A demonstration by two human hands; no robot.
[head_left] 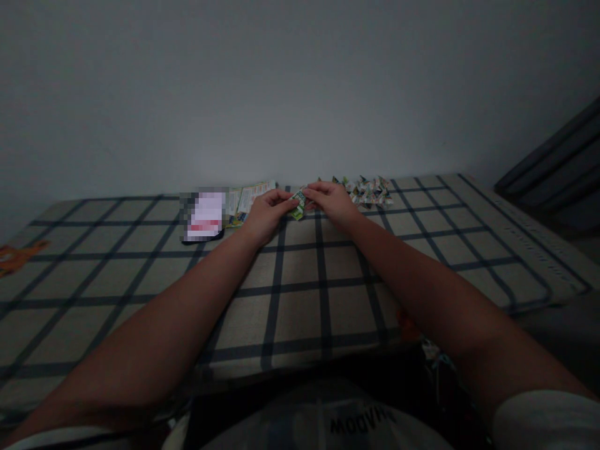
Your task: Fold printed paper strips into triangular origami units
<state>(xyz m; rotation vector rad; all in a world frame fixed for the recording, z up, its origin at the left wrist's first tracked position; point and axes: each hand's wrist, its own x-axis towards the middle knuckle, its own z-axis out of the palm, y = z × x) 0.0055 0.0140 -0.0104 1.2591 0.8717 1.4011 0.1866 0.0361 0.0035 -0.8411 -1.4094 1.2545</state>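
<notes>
Both hands meet near the far side of the table over a small green-and-white folded paper piece (297, 209). My left hand (268, 212) is closed, its thumb and fingers pinching the piece from the left. My right hand (334, 201) is closed too, with its fingertips on the upper right of the same piece. Several small folded paper pieces (372, 192), pointed and multicoloured, lie together just right of my right hand, which partly covers them. Printed paper sheets (244, 201) lie behind and left of my left hand.
A phone (205, 215) with a lit, pixelated screen lies left of the sheets. The checked cloth (300, 312) covers the table, which meets a plain wall (300, 94). An orange item (21, 256) lies at the far left. Dark slatted shapes (557, 162) stand at right.
</notes>
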